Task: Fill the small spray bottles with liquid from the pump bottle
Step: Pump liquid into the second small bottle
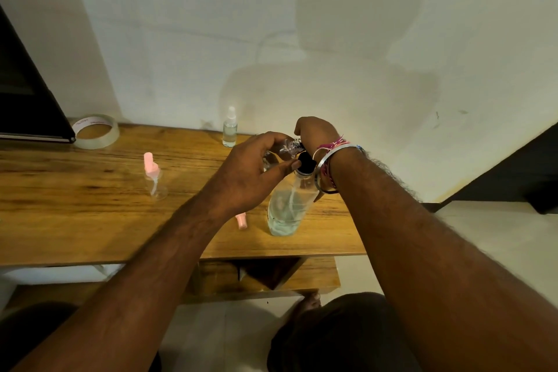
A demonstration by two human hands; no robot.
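pump bottle [288, 208] on wooden table [75, 220] by white wall [332, 24]; left hand [250, 172] pinches small bottle [287, 146], right hand [314, 133] unclear.

Wooden plank bench [90, 220] bearing: clear tape roll [96, 131] at ten o'clock, pink-topped clear spray bottle [153, 177] at nine, white-capped clear spray bottle [230, 127] at twelve, large clear pump bottle [287, 208] centre, loose pink cap [241, 220] beside it.

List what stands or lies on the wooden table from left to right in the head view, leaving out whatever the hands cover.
Tape roll → pink-topped spray bottle → white-capped spray bottle → loose pink cap → pump bottle.
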